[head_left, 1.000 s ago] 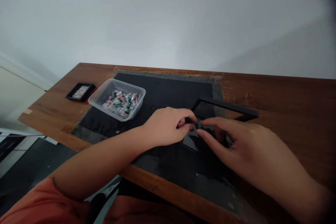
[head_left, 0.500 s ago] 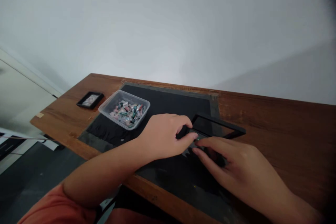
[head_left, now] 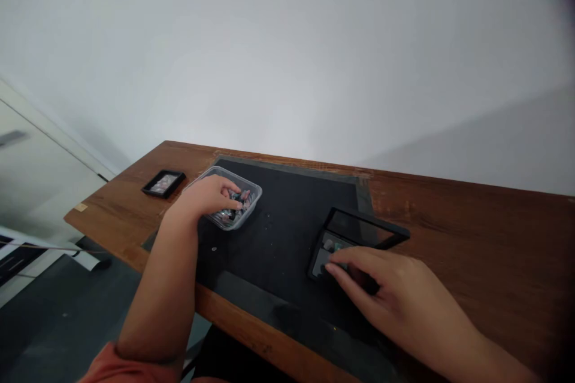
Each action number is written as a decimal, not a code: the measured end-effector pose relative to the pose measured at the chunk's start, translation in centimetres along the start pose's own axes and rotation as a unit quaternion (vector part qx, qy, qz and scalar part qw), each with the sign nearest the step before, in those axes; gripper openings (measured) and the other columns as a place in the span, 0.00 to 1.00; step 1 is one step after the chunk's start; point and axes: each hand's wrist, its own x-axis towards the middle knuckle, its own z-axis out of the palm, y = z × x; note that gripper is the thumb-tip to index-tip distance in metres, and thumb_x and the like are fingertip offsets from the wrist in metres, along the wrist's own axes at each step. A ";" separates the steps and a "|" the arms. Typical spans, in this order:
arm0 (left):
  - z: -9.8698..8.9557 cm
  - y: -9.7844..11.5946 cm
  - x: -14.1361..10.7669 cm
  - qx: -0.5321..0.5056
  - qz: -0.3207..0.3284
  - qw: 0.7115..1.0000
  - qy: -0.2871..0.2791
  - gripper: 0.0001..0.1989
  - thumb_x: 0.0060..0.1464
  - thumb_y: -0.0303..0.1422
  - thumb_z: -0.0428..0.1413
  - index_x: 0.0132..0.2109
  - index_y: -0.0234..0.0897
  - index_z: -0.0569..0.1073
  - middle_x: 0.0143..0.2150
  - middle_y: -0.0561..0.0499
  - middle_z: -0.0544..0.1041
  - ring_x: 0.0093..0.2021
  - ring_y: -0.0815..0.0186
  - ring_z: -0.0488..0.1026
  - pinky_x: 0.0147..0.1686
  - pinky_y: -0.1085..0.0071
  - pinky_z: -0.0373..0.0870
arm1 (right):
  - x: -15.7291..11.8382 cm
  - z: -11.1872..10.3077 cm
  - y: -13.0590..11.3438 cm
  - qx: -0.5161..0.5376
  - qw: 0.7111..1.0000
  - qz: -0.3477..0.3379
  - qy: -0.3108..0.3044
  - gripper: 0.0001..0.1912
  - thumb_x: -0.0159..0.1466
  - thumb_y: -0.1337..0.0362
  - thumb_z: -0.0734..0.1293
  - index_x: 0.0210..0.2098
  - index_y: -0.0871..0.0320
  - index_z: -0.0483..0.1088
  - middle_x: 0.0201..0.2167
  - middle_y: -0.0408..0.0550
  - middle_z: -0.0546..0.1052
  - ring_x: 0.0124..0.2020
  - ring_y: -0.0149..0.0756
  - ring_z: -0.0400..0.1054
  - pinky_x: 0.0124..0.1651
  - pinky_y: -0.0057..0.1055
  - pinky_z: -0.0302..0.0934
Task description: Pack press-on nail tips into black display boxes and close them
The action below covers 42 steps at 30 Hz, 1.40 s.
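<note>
My left hand (head_left: 209, 196) reaches into a clear plastic tub (head_left: 258, 192) of small shiny pieces (head_left: 245, 197) in pink, green and whitish tones. Its thumb and forefinger are apart just over the pieces; the other fingers curl partly out of sight. On the right, a shallow black box (head_left: 314, 260) has its framed see-through lid (head_left: 359, 227) raised at the back. A few small pieces (head_left: 330, 245) lie on the box's grey inside. My right hand (head_left: 395, 287) hangs over the box's front right, thumb and forefinger tips pinched together. Whatever they hold is too small to name.
A second black box (head_left: 164, 183) with pale pieces inside sits at the left end of the wooden table (head_left: 449, 221). A black mat (head_left: 287, 191) lies beneath the tub and the open box. One tiny round bit (head_left: 214, 249) rests near the mat's front.
My left hand has gone from the open box leftward to the tub of pieces. My right hand remains at the box, whose inside now shows more. The view has shifted slightly.
</note>
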 end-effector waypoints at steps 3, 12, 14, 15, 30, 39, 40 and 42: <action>0.1 0.2 0.2 0.001 0.007 1.000 -0.006 0.17 0.67 0.44 0.62 0.51 0.34 0.79 0.44 0.48 0.81 0.40 0.63 0.79 0.45 0.60 0.79 | 0.1 0.0 0.1 -0.011 1.000 -0.011 0.009 0.11 0.72 0.61 0.65 0.39 0.46 0.80 0.32 0.34 0.86 0.26 0.33 0.80 0.27 0.29 0.68; 0.1 1.4 -0.4 -0.035 0.046 0.998 -0.007 0.19 0.54 0.41 0.61 0.49 0.37 0.83 0.28 0.53 0.77 0.29 0.64 0.73 0.32 0.68 0.64 | 0.1 -0.2 0.4 -0.015 1.000 -0.019 0.012 0.09 0.72 0.62 0.66 0.40 0.47 0.80 0.31 0.34 0.85 0.24 0.32 0.78 0.25 0.29 0.66; 0.3 1.6 -0.4 -0.037 0.045 0.998 -0.004 0.19 0.53 0.42 0.59 0.48 0.36 0.82 0.28 0.53 0.76 0.29 0.64 0.72 0.31 0.68 0.63 | 0.1 -0.2 0.4 -0.010 1.000 -0.016 0.012 0.09 0.72 0.62 0.66 0.40 0.47 0.80 0.31 0.34 0.85 0.23 0.32 0.77 0.24 0.29 0.66; 0.3 1.6 -0.4 -0.037 0.044 0.998 -0.003 0.19 0.53 0.43 0.59 0.47 0.36 0.82 0.28 0.53 0.76 0.29 0.63 0.72 0.31 0.68 0.62 | 0.1 -0.2 0.4 -0.006 1.000 -0.015 0.012 0.09 0.72 0.61 0.66 0.40 0.47 0.80 0.31 0.34 0.85 0.23 0.32 0.77 0.24 0.29 0.66; -0.1 1.1 -0.7 -0.038 0.020 0.999 -0.021 0.10 0.45 0.40 0.60 0.32 0.39 0.78 0.24 0.53 0.74 0.27 0.63 0.70 0.29 0.68 0.61 | 0.3 -0.8 0.0 0.036 0.997 -0.060 0.031 0.10 0.73 0.64 0.65 0.37 0.51 0.78 0.27 0.36 0.82 0.26 0.29 0.77 0.28 0.27 0.65; -0.8 0.4 -1.3 -0.161 0.052 0.985 0.044 0.17 0.55 0.48 0.58 0.39 0.38 0.72 0.27 0.54 0.70 0.25 0.68 0.62 0.26 0.71 0.57 | 0.3 -0.7 0.2 0.034 0.996 -0.076 0.031 0.09 0.73 0.65 0.66 0.38 0.52 0.78 0.28 0.38 0.82 0.26 0.31 0.77 0.29 0.28 0.66; -0.9 0.5 -1.6 -0.186 0.066 0.979 0.041 0.18 0.56 0.49 0.58 0.40 0.38 0.71 0.28 0.54 0.69 0.25 0.69 0.61 0.26 0.71 0.56 | 0.3 -0.7 0.1 0.036 0.996 -0.079 0.030 0.09 0.73 0.65 0.66 0.38 0.52 0.78 0.28 0.38 0.82 0.26 0.31 0.77 0.29 0.28 0.66; -1.0 0.9 -2.2 -0.235 0.102 0.966 0.026 0.19 0.59 0.51 0.58 0.42 0.40 0.69 0.28 0.56 0.65 0.25 0.70 0.58 0.25 0.72 0.55 | 0.4 -0.8 0.0 0.043 0.995 -0.085 0.031 0.08 0.72 0.66 0.67 0.38 0.52 0.78 0.27 0.38 0.82 0.26 0.30 0.76 0.28 0.28 0.64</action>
